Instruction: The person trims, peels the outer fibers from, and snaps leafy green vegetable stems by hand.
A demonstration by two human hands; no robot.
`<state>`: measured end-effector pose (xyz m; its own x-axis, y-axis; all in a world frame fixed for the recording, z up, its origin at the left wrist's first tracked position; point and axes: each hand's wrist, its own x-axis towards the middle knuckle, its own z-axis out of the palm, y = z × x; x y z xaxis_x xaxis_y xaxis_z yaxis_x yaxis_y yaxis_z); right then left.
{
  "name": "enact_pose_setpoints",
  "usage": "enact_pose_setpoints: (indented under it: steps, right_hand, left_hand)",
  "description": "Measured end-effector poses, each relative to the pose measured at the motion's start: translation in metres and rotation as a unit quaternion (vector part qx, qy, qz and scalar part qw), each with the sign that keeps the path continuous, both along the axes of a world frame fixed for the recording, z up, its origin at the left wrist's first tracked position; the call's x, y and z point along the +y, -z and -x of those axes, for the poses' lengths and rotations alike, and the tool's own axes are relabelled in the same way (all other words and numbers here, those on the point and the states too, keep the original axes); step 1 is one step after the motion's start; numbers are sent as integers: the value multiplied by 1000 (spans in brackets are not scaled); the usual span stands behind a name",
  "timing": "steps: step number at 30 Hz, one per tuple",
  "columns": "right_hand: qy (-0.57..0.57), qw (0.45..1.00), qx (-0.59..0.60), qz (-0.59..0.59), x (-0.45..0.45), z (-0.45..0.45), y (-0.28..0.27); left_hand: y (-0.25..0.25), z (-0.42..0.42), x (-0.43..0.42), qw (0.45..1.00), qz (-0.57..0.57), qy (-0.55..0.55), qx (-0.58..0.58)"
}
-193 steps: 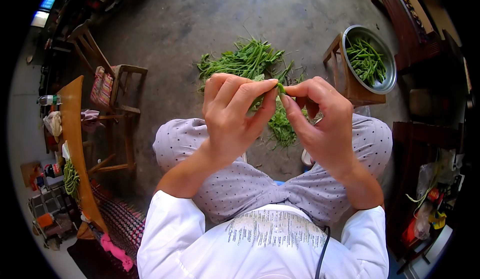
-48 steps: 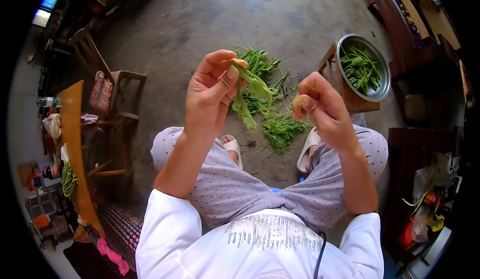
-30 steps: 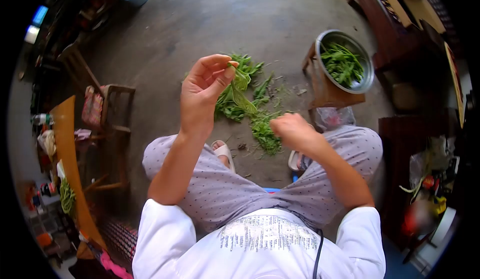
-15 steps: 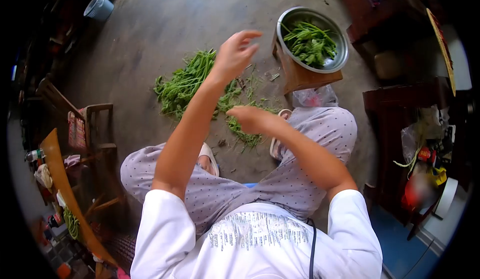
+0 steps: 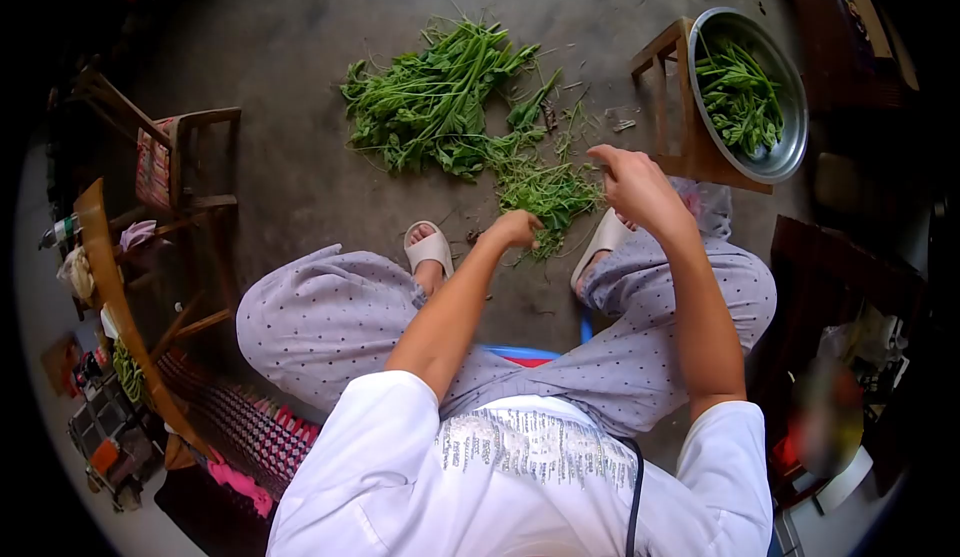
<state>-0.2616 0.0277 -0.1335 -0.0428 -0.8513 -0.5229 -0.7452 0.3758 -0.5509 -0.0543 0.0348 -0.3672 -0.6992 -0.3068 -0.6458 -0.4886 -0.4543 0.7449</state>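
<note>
My left hand [image 5: 514, 229] is low over the floor, at the near left edge of a heap of thin green trimmings [image 5: 548, 192]. Its fingers are curled, and whatever they may hold is hidden. Just right of that heap is my right hand [image 5: 640, 189], its fingers bent together and pointing left; nothing in them can be made out. A larger pile of leafy green stalks [image 5: 430, 102] lies on the floor beyond both hands. More picked greens [image 5: 740, 97] are in a metal basin [image 5: 793, 147] to the right.
The basin rests on a wooden stool [image 5: 690, 152], with a clear plastic bag [image 5: 712, 205] beside it. My sandalled feet flank the trimmings. At left stands a wooden chair [image 5: 205, 117]. Dark furniture [image 5: 830, 267] is at right.
My left hand has come down from near the basin to the trimmings, its fingers now curled. My right hand has moved to the right of the trimmings. The view has shifted.
</note>
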Motion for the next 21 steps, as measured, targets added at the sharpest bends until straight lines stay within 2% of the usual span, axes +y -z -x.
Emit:
enact_pose_setpoints:
  steps: [1, 2, 3, 4, 5, 7, 8, 12, 14, 15, 17, 18, 21]
  right_hand:
    - [-4, 999, 26, 23, 3, 1, 2]
    - [-6, 998, 53, 46, 6, 3, 4]
    - [-13, 992, 68, 102, 6, 4, 5]
    - [-18, 984, 84, 158, 7, 5, 4]
    - [-14, 985, 85, 152, 8, 3, -1]
    - [-43, 967, 128, 214, 5, -4, -21]
    - [-37, 967, 134, 211, 4, -6, -29]
    - [-26, 974, 140, 178, -1, -8, -49]
    - [-19, 974, 143, 172, 1, -4, -49]
    - [-15, 974, 146, 170, 1, 0, -49]
    - [11, 977, 132, 164, 3, 5, -51]
    - [14, 978, 130, 163, 5, 6, -54]
    - [28, 979, 110, 167, 9, 9, -62]
  left_hand:
    - [-6, 0, -7, 962, 132, 154, -184]
    - [-10, 0, -15, 849, 255, 300, -353]
    - [-4, 0, -30, 868, 299, 194, -345]
    - [10, 3, -44, 857, 403, 97, -305]
    - [26, 9, -61, 831, 497, 22, -248]
    - [28, 39, -109, 820, 540, -61, -182]
    - [41, 54, -131, 811, 557, -69, -163]
    - [70, 110, -178, 816, 541, -44, -198]
    - [81, 129, -180, 817, 475, -44, -324]
    - [85, 133, -183, 819, 476, -41, -319]
    - [90, 126, -188, 877, 382, 32, -289]
    - [89, 119, -193, 912, 342, 29, -226]
    - [40, 94, -213, 953, 269, 106, -89]
